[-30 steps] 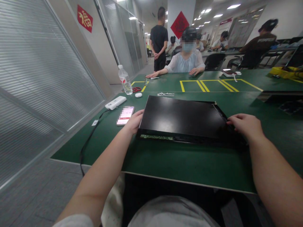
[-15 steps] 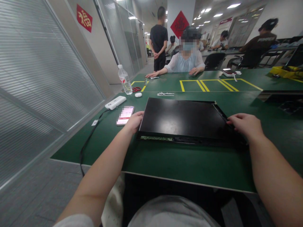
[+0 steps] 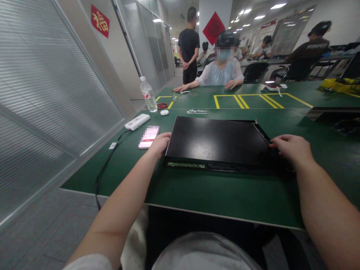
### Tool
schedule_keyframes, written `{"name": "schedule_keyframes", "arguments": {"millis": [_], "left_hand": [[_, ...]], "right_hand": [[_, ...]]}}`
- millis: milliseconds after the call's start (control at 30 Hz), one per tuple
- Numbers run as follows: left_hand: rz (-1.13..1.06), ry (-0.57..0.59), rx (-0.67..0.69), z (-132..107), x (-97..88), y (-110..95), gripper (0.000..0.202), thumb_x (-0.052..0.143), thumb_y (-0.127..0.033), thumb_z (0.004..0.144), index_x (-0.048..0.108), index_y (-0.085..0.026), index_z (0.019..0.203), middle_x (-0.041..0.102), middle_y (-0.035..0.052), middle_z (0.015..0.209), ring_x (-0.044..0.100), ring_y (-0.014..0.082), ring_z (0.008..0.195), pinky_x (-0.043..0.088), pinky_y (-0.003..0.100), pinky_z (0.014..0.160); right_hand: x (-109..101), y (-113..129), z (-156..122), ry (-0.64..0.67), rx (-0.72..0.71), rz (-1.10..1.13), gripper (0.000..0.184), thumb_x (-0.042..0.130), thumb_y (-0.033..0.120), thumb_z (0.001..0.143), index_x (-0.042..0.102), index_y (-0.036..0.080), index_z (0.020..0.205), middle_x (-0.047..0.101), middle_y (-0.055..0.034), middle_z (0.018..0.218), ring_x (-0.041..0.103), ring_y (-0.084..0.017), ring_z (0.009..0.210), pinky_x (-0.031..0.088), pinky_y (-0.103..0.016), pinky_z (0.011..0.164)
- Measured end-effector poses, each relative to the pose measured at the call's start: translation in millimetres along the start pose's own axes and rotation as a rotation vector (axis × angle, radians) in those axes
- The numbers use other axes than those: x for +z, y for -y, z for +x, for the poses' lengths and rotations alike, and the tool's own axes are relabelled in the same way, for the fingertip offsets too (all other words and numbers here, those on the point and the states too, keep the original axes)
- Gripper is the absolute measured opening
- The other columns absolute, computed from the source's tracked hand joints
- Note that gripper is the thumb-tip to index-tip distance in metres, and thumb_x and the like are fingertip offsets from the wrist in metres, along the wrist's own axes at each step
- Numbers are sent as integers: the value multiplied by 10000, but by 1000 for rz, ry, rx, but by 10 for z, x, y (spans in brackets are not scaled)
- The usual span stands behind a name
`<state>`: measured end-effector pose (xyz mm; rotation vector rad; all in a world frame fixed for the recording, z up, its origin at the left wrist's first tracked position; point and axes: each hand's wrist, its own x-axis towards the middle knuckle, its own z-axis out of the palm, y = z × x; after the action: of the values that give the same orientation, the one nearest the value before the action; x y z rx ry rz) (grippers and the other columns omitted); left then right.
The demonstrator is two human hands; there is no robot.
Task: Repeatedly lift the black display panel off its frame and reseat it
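A dark, glossy LCD panel (image 3: 213, 138) lies slightly askew over a black frame (image 3: 263, 134) on the green table. Along the near side, a thin green circuit board strip (image 3: 187, 165) shows below the panel's edge. My left hand (image 3: 161, 144) grips the panel's left edge, its fingertips partly hidden behind that edge. At the right side, my right hand (image 3: 292, 148) is closed, thumb and fingers pinching the edge of the black frame; the other fingers curl under, partly out of sight.
Left of the panel are a phone (image 3: 149, 137), a white power bank (image 3: 137, 122) with a black cable, and a small white case (image 3: 164, 112). Farther back stand a water bottle (image 3: 148, 95) and red-handled scissors (image 3: 162, 106). White strips (image 3: 197, 111) lie behind the panel. A masked person (image 3: 221, 73) sits opposite.
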<state>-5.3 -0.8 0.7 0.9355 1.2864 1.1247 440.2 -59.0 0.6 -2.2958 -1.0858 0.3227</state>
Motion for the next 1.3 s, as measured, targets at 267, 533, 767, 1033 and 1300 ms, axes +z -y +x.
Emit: {"name": "schedule_keyframes", "arguments": {"millis": [267, 533, 767, 1033, 1300], "left_hand": [[-67, -40, -5, 16, 10, 3, 286, 707, -59, 712, 786, -128, 978, 728, 40, 655, 670, 168, 534, 488, 225, 471], [-93, -40, 101, 33, 24, 8, 195, 704, -201, 795, 765, -133, 967, 765, 57, 776, 726, 211, 772, 545, 250, 629], [-91, 114, 233, -127, 53, -61, 381, 884, -312, 650, 764, -150, 974, 786, 79, 941, 721, 264, 978, 553, 292, 825], [-102, 151, 394, -51, 8, 5, 338, 863, -303, 671, 814, -188, 985, 708, 94, 1302, 580, 320, 1306, 495, 343, 1033], [-43, 108, 495, -110, 16, -23, 292, 829, -265, 712, 814, -197, 996, 650, 89, 1390, 471, 313, 1419, 414, 342, 1126]], "right_hand": [[16, -23, 9, -8, -3, 14, 187, 618, 323, 692, 751, 224, 777, 721, -20, 685, 614, -175, 549, 478, -328, 634], [-10, 23, -35, 17, 20, 18, 164, 628, 306, 711, 748, 220, 782, 725, -12, 708, 610, -164, 554, 474, -319, 650], [33, -47, 32, -19, -22, 33, 175, 618, 322, 671, 741, 221, 742, 701, -16, 632, 601, -171, 528, 456, -320, 602], [36, -61, 56, 6, 9, 17, 201, 617, 329, 713, 755, 226, 815, 716, -22, 695, 629, -178, 599, 482, -329, 688], [89, -147, 175, -75, 37, 72, 255, 640, 370, 693, 767, 228, 864, 749, -52, 879, 629, -202, 731, 496, -350, 760]]}}
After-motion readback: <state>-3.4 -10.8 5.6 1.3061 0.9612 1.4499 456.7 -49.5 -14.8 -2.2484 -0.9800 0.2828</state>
